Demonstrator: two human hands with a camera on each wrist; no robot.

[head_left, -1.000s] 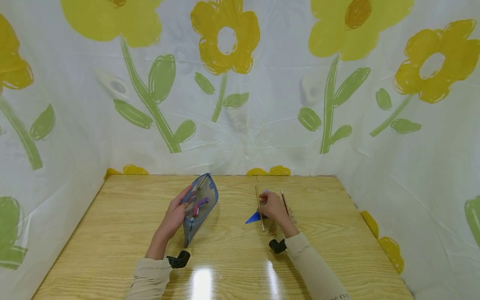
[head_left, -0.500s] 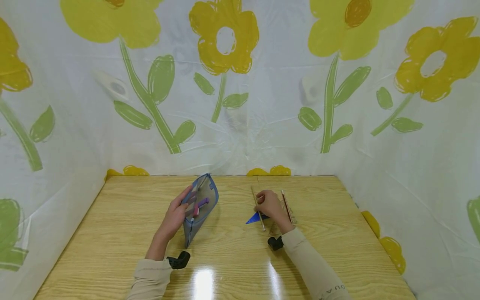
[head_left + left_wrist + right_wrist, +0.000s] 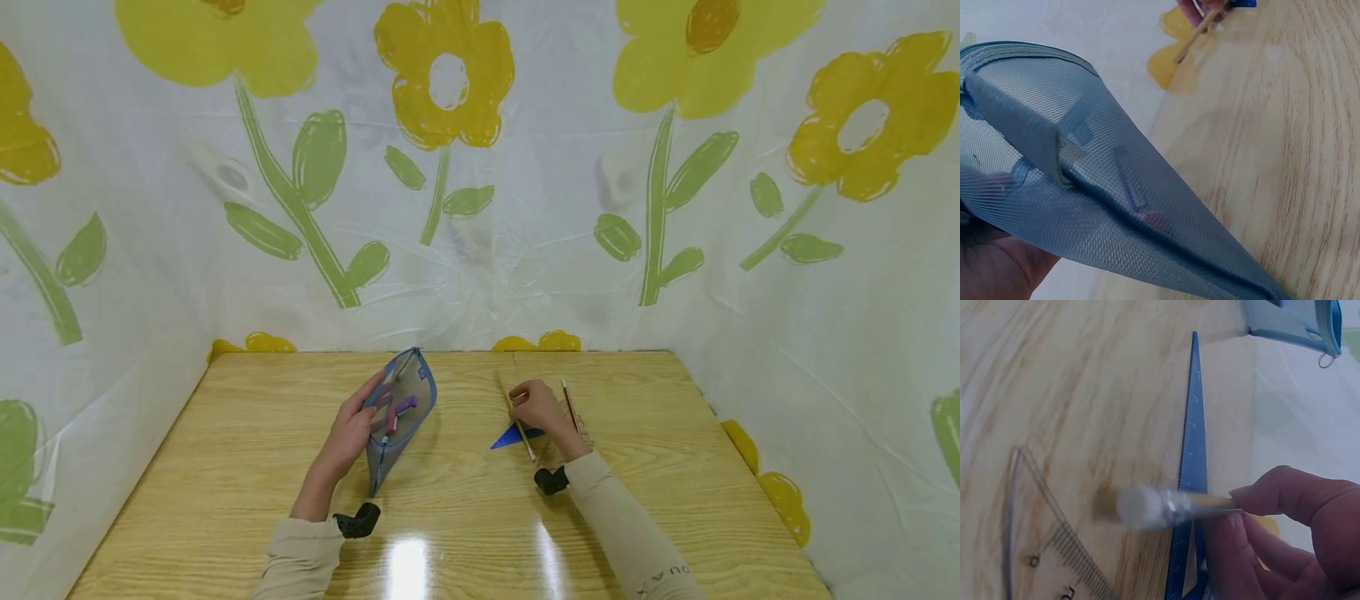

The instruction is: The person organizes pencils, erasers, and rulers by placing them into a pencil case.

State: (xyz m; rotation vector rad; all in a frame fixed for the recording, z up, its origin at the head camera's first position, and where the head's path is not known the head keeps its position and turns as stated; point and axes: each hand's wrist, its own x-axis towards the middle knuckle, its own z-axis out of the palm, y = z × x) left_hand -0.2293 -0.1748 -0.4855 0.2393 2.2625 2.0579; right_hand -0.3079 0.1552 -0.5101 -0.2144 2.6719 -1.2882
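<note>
Your left hand (image 3: 347,435) grips the mesh pencil pouch (image 3: 399,414), holding it propped open on the wooden table (image 3: 225,467); a pink and a purple item already sit inside. Your right hand (image 3: 537,408) has its fingers pinched round a wooden pencil (image 3: 514,414), eraser end toward the wrist camera.

Left outside the pouch, as far as I can judge: the pencil in your grip, the blue triangle ruler (image 3: 513,436) beneath it, a clear ruler (image 3: 1054,550), and a second pencil (image 3: 571,405) just beside your hand.

Since a second ago the pencil's far end has swung left and looks lifted off the table. Pouch and left hand unchanged.
</note>
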